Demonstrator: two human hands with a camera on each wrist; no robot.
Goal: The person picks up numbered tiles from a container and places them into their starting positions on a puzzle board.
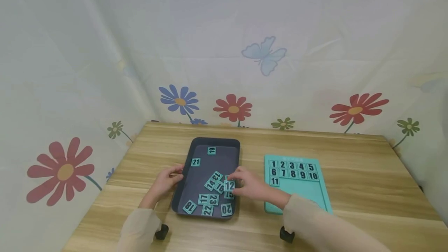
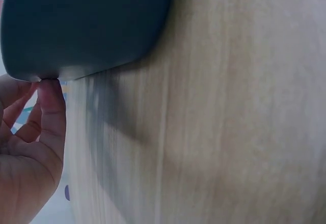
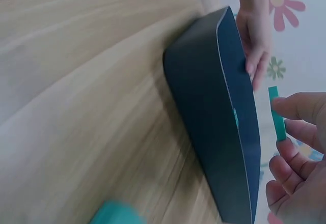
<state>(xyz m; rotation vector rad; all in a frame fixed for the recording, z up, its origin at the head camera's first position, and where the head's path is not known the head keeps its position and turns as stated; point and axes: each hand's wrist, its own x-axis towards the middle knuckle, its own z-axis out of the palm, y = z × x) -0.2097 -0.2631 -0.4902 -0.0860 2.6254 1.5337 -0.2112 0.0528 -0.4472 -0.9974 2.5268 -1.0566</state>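
Note:
My right hand [image 1: 250, 184] pinches a teal number tile marked 12 [image 1: 229, 186] between thumb and fingers, above the right side of the dark tray [image 1: 199, 142]. In the right wrist view the tile [image 3: 277, 114] appears edge-on, over the tray's rim. The left hand [image 1: 165, 184] grips the tray's left rim, its thumb against the outer wall in the left wrist view. Inside the tray lie several loose tiles, among them 21 [image 1: 195, 162], 19 [image 1: 211, 150], 18 [image 1: 189, 207] and 20 [image 1: 226, 209]. Tile 15 [image 1: 229, 195] is partly hidden below the held one.
Right of the tray, a teal board [image 1: 304, 197] holds tiles 1 to 11 in rows from its upper left. Both stand on a wooden table [image 1: 367, 174]. Behind the table hangs a pale curtain [image 1: 301, 88] printed with flowers and a butterfly.

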